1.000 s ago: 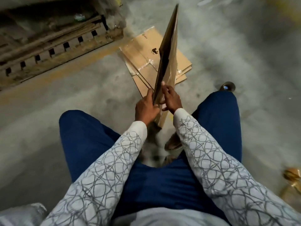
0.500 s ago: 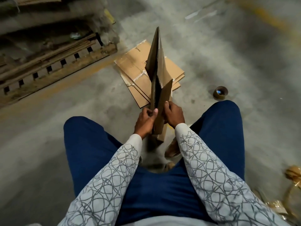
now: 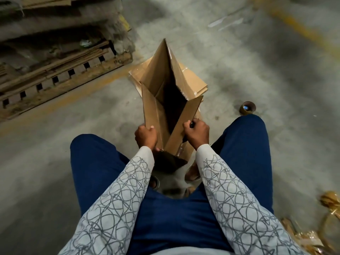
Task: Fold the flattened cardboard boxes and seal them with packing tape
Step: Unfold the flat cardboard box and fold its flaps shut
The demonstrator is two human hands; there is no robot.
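A box is held upright between the knees of a seated person. Whether its lower end touches the floor cannot be told. The box is partly opened: the panels are spread into a narrow tube, and a dark hollow is seen inside.

The near edge of the left panel is gripped by the left hand, with the fingers curled round it. The near edge of the right panel is gripped by the right hand, with the fingers wrapped over the edge. The hands are set apart, one on each side of the opening.

A stack of flat boxes is lying on the floor just behind the held box and is partly hidden by it. A tape roll rests on the floor to the right of the box, near the right knee and apart from the stack.

A pallet loaded with flat cardboard is noted toward the far left of the floor, alongside a yellow line. Brown scraps are seen at the near right of the floor.
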